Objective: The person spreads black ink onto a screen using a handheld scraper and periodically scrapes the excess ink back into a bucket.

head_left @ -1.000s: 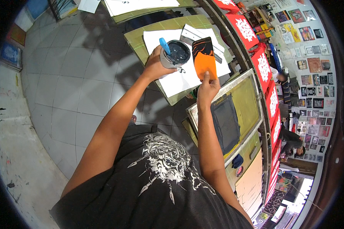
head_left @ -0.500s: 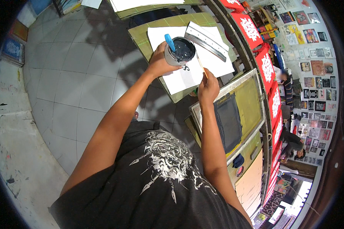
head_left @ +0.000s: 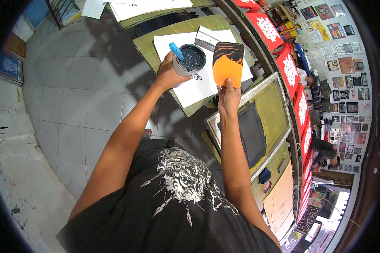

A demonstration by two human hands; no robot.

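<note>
My left hand (head_left: 168, 76) is wrapped round a tub (head_left: 182, 70) of dark ink and holds it above white paper (head_left: 189, 96). Out of the tub's left side leans a blue handle (head_left: 176, 51); its lower end is hidden in the ink. Between thumb and fingers, my right hand (head_left: 229, 100) grips an orange spreader card (head_left: 226, 72) by its lower edge. Dark ink streaks cover the card's upper part, and its broad face is toward me. Behind the card lies a metal squeegee holder (head_left: 205, 39) on the paper, partly hidden.
The paper rests on a greenish board (head_left: 144, 45). To the right lies a screen frame (head_left: 278, 90) with a dark rectangle (head_left: 252, 135) on yellow mesh. Red printed pieces (head_left: 289, 67) line the rail (head_left: 271, 52) beyond. Other people (head_left: 325, 152) are far right.
My right hand has turned the spreader card from edge-on to face-on and raised it beside the tub. The left hand still holds the tub. The whole view has shifted slightly.
</note>
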